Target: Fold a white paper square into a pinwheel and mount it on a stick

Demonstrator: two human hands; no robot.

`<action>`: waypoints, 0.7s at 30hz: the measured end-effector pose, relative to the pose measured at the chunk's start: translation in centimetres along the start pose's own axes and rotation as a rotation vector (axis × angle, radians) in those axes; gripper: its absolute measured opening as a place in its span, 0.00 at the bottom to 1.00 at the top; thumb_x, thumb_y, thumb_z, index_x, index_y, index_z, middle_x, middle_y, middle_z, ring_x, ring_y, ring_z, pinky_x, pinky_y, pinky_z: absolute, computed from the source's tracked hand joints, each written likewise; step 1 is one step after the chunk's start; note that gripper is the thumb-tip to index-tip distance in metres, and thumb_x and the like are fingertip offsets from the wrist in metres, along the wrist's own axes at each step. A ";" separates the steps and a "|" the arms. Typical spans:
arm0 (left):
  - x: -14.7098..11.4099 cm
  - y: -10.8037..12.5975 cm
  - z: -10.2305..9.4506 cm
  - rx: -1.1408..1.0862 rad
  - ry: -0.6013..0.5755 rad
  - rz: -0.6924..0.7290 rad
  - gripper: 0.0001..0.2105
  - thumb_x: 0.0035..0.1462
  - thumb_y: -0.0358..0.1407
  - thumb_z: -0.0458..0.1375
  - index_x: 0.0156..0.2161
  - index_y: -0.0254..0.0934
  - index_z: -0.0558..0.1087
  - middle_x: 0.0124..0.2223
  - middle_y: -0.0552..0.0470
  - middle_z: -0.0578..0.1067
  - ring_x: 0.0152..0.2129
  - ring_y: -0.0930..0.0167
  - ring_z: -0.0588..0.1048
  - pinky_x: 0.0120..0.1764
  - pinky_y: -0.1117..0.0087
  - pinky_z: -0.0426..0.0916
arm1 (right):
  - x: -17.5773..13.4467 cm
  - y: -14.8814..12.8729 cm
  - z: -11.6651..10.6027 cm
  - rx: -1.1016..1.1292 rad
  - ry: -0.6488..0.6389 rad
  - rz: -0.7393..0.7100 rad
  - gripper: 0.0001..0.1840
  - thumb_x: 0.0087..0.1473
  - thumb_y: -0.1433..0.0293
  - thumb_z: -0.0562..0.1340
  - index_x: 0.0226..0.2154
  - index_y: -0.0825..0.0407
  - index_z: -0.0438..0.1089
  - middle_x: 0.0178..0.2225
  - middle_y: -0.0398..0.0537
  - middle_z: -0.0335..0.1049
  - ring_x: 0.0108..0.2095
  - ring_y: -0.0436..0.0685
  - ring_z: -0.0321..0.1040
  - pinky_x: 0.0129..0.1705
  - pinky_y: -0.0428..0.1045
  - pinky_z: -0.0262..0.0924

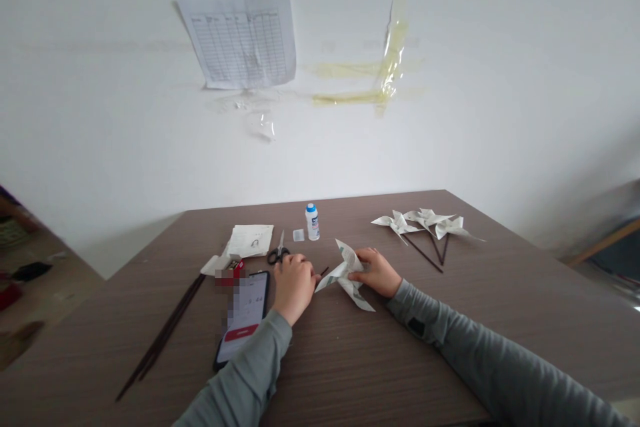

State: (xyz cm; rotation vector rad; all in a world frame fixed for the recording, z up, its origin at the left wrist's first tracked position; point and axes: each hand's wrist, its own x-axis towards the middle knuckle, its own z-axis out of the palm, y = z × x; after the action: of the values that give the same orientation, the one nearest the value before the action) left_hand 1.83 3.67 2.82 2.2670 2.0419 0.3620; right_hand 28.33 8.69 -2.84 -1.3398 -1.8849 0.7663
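A folded paper pinwheel is gripped along its right side by my right hand, thumb over the paper. Just left of it, my left hand is closed with fingers curled down. A short length of thin dark stick shows between the left fingertips and the pinwheel and seems to be held by them; the rest of it is hidden. Black-handled scissors lie right behind my left hand. Beside that wrist rests a phone with a lit screen.
A white bottle with a blue cap stands near the back, beside a small clear piece. Finished pinwheels on sticks lie back right. Paper squares, a red box and loose dark sticks are on the left. Behind the table rises a wall.
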 end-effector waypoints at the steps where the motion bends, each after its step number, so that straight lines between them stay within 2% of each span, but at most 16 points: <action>1: 0.0 0.1 0.1 0.003 0.005 0.002 0.06 0.77 0.35 0.74 0.46 0.43 0.96 0.70 0.36 0.91 0.73 0.45 0.82 0.76 0.40 0.76 | 0.0 0.0 0.0 0.001 0.000 0.000 0.19 0.50 0.65 0.87 0.46 0.46 0.91 0.47 0.50 0.92 0.57 0.75 0.85 0.81 0.78 0.65; 7: -0.1 0.2 -0.2 0.005 0.037 -0.017 0.05 0.77 0.33 0.74 0.48 0.42 0.95 0.70 0.37 0.91 0.75 0.45 0.82 0.80 0.37 0.73 | 0.0 0.1 0.0 0.008 -0.004 0.001 0.20 0.51 0.65 0.86 0.47 0.46 0.92 0.47 0.50 0.92 0.57 0.76 0.85 0.80 0.78 0.66; 12: -1.1 -0.8 -1.1 0.004 -0.036 -0.052 0.06 0.76 0.32 0.75 0.48 0.45 0.97 0.73 0.40 0.90 0.76 0.44 0.81 0.81 0.38 0.72 | 0.1 0.3 -0.3 0.022 -0.022 -0.016 0.18 0.51 0.65 0.87 0.45 0.47 0.92 0.47 0.52 0.92 0.57 0.75 0.85 0.80 0.78 0.66; 18: -2.4 -2.4 -1.1 -0.003 -0.025 -0.088 0.09 0.74 0.29 0.77 0.50 0.47 0.97 0.71 0.41 0.92 0.75 0.43 0.84 0.80 0.37 0.73 | 0.1 0.4 -0.4 -0.011 -0.040 -0.025 0.12 0.53 0.62 0.87 0.38 0.45 0.90 0.46 0.51 0.93 0.58 0.76 0.86 0.86 0.86 0.54; 21: -2.6 -2.7 -0.6 -0.018 0.011 -0.079 0.09 0.72 0.27 0.77 0.47 0.46 0.96 0.68 0.41 0.94 0.72 0.45 0.86 0.79 0.38 0.75 | 0.0 0.5 -0.3 -0.033 -0.034 -0.062 0.14 0.53 0.58 0.88 0.38 0.44 0.90 0.46 0.52 0.93 0.58 0.77 0.87 0.85 0.88 0.56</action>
State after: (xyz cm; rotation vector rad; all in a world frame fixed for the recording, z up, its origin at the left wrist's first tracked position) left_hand -1.15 1.38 2.50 2.1711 2.1174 0.3867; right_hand 28.85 8.88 -3.02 -1.2898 -1.9642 0.7345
